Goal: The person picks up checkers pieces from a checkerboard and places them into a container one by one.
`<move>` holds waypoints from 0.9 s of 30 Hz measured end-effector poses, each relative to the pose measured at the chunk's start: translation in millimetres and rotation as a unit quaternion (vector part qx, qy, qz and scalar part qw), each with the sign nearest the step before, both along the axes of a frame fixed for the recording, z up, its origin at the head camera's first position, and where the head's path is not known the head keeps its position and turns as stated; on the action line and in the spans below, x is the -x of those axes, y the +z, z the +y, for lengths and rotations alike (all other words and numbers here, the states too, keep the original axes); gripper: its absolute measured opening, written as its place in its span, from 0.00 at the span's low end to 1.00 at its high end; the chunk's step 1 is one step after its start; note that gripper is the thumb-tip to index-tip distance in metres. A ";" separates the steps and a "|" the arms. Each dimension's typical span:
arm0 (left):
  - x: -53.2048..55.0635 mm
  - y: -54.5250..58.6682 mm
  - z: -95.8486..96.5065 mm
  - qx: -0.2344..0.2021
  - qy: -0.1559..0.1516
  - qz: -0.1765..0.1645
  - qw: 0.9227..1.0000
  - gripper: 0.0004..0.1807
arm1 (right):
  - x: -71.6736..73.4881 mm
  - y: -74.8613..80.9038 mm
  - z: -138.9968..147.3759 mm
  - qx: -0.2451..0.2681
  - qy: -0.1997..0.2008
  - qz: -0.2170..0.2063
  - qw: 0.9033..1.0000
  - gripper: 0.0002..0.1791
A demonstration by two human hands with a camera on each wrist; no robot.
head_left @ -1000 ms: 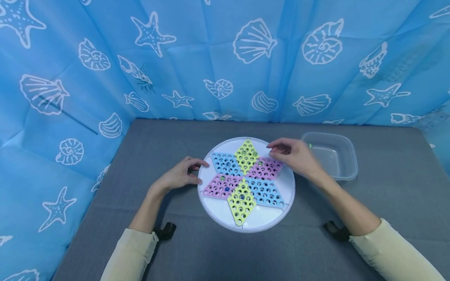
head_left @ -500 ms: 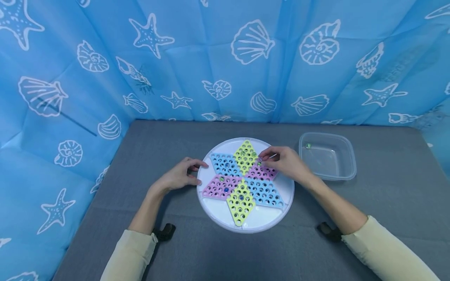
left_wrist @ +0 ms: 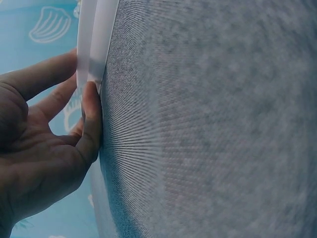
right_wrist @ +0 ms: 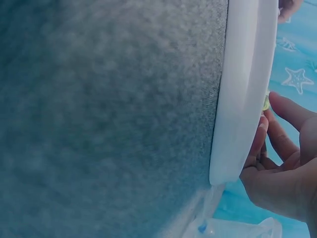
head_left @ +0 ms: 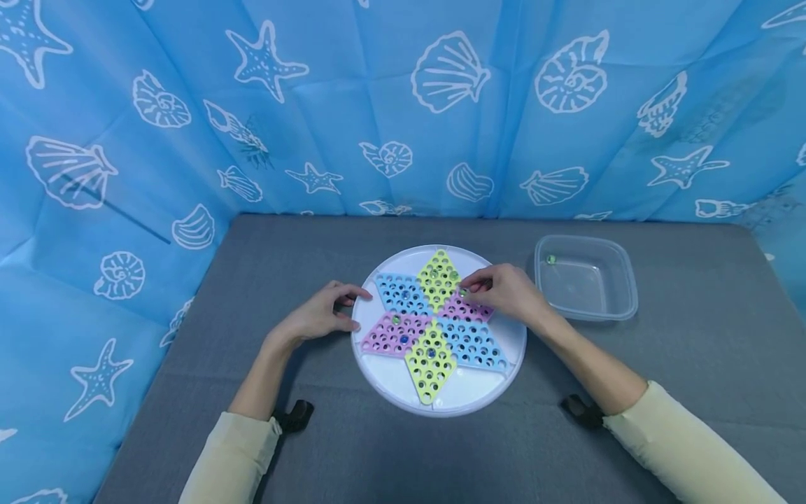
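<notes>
A round white Chinese checkers board (head_left: 384,381) lies on the grey table, its star made of pink, blue and yellow diamonds full of holes. My left hand (head_left: 324,311) holds the board's left rim, with one fingertip over the edge and the thumb at its side. My right hand (head_left: 506,290) is over the upper-right pink diamond (head_left: 469,309), where thumb and finger pinch a green marble (head_left: 464,292). The right wrist view shows that marble (right_wrist: 266,101) between the fingertips. Other marbles sit in holes, among them a green marble (head_left: 397,320) and a blue marble (head_left: 404,339).
A clear plastic container (head_left: 620,308) stands right of the board with a green marble (head_left: 551,259) in its far left corner. A blue curtain (head_left: 352,105) with shell prints hangs behind and left of the table (head_left: 302,245).
My right hand has moved left and down from the board's upper-right rim to the green marble in the pink diamond. The left hand stays at the rim.
</notes>
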State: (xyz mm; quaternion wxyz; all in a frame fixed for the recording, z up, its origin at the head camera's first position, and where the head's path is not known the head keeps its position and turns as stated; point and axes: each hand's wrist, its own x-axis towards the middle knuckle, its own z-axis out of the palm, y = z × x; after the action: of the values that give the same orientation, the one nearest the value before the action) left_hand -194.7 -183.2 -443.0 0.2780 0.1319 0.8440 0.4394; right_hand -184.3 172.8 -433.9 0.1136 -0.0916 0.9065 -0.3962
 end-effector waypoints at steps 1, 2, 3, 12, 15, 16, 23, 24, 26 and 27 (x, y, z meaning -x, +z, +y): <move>-0.1 0.2 -0.1 0.001 0.000 0.000 1.000 0.28 | 0.3 -0.3 -0.9 -0.007 -0.001 0.003 1.000 0.14; -0.2 0.4 0.0 0.001 -0.001 0.001 1.000 0.28 | 0.6 -0.5 -2.0 -0.014 -0.003 0.003 1.000 0.15; -0.2 0.3 0.0 0.002 0.000 0.001 1.000 0.28 | 1.0 -1.0 -3.2 -0.020 -0.005 0.003 1.000 0.15; -0.7 1.6 2.5 0.009 0.006 0.001 1.000 0.28 | 2.7 -0.5 -8.2 -0.048 -0.020 0.009 0.999 0.12; -0.4 2.5 2.3 0.011 0.006 0.001 1.000 0.28 | 3.4 -0.7 -7.7 -0.050 -0.016 0.013 0.999 0.12; -0.2 2.2 2.3 0.011 0.006 0.001 1.000 0.28 | 3.5 -0.9 -7.5 -0.050 -0.016 0.015 0.999 0.12; 0.8 -0.8 0.4 0.007 -0.002 0.009 1.000 0.28 | 2.7 0.0 -4.9 -0.046 -0.006 0.021 0.999 0.11; 0.7 -0.8 0.3 0.008 0.000 0.008 1.000 0.28 | 2.2 0.7 -4.5 -0.043 -0.005 0.021 0.999 0.11; 0.4 -0.6 0.1 0.009 0.001 0.007 1.000 0.28 | 0.9 2.6 -4.0 -0.038 -0.003 0.021 0.999 0.11; 0.3 -0.7 -0.2 0.008 0.000 0.007 1.000 0.28 | 0.0 3.6 -3.9 -0.034 -0.002 0.022 0.999 0.11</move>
State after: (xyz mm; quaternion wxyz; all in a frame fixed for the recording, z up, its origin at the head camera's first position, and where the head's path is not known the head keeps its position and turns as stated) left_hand -195.0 -183.4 -443.8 0.2734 0.1328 0.8494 0.4315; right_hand -184.3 168.9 -430.2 0.0954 -0.0945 0.9221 -0.3628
